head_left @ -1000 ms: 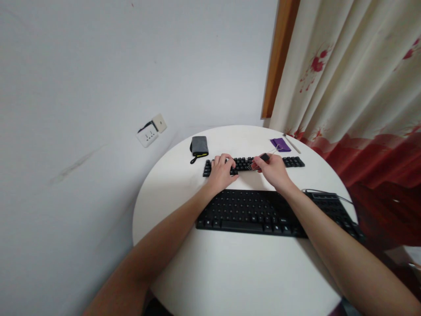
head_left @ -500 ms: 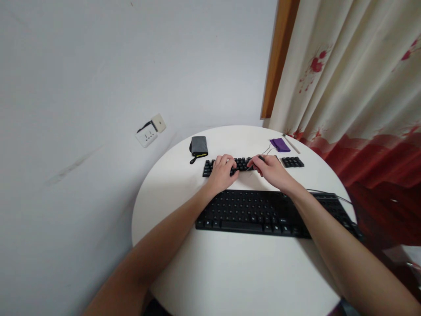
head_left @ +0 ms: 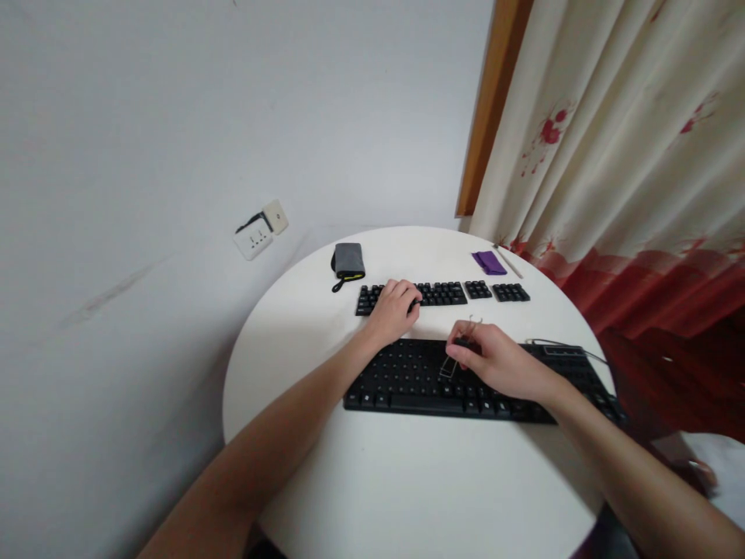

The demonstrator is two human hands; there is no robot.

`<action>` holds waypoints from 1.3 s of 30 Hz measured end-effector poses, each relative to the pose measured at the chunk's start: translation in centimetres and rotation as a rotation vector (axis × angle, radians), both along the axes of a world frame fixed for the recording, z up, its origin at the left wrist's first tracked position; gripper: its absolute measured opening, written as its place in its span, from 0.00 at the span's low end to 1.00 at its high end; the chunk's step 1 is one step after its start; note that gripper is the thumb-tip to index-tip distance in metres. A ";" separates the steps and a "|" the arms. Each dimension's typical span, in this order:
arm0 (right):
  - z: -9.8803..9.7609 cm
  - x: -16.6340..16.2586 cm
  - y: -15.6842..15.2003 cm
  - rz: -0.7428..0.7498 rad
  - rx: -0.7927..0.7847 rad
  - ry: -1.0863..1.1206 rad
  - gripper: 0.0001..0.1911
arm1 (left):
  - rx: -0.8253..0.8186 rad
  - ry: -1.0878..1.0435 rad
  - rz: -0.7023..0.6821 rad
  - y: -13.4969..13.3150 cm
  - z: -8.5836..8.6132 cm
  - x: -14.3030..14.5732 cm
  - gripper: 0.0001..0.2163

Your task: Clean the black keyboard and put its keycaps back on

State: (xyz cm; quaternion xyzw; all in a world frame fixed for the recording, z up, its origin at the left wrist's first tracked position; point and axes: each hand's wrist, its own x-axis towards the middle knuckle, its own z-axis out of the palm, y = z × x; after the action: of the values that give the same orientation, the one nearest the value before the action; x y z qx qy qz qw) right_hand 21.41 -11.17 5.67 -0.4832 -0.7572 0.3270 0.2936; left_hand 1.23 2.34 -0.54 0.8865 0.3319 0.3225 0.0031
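My left hand (head_left: 393, 309) rests with curled fingers on the left part of a row of loose black keycaps (head_left: 443, 293) laid out on the round white table (head_left: 407, 481). My right hand (head_left: 494, 365) hovers over the middle of the big black keyboard (head_left: 407, 380), pinching a small wire keycap puller (head_left: 457, 353) whose black tip and wire loops point down at the keys. Two shorter keycap groups (head_left: 511, 292) lie to the right of the long row.
A grey pouch with a yellow edge (head_left: 348, 260) lies at the table's back left. A purple cloth (head_left: 489, 262) and a thin stick (head_left: 509, 262) lie at the back right. A cable runs off the keyboard's right end. A patterned curtain (head_left: 628, 155) hangs close on the right.
My right hand has come back from the far keycap row to the near keyboard, still pinching the puller. My left hand has stayed on the keycap row.
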 end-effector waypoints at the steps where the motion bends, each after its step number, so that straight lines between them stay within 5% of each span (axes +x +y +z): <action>1: -0.7 0.1 -0.3 -0.014 -0.010 -0.002 0.08 | -0.003 -0.003 0.000 0.0 0.0 0.0 0.08; 7: -3.0 0.4 -0.9 -0.029 -0.021 -0.009 0.09 | -0.022 0.006 0.007 0.0 0.0 0.1 0.08; 24: -1.6 -1.0 -3.3 0.128 0.072 -0.238 0.08 | -0.007 0.022 0.005 0.2 -0.2 0.0 0.07; 33: -6.6 -0.6 -0.4 -0.268 -0.158 0.211 0.24 | -0.023 0.010 -0.001 0.1 -0.2 0.1 0.08; 39: -4.2 -0.1 1.5 -0.336 -0.024 0.220 0.24 | -0.014 -0.049 -0.037 -0.1 0.3 0.0 0.09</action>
State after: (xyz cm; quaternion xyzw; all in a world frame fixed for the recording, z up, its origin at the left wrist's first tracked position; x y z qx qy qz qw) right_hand 21.30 -9.69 1.49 -0.5675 -0.6253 0.3332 0.4194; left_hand 1.20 2.27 -0.19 0.8843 0.3175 0.3417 0.0232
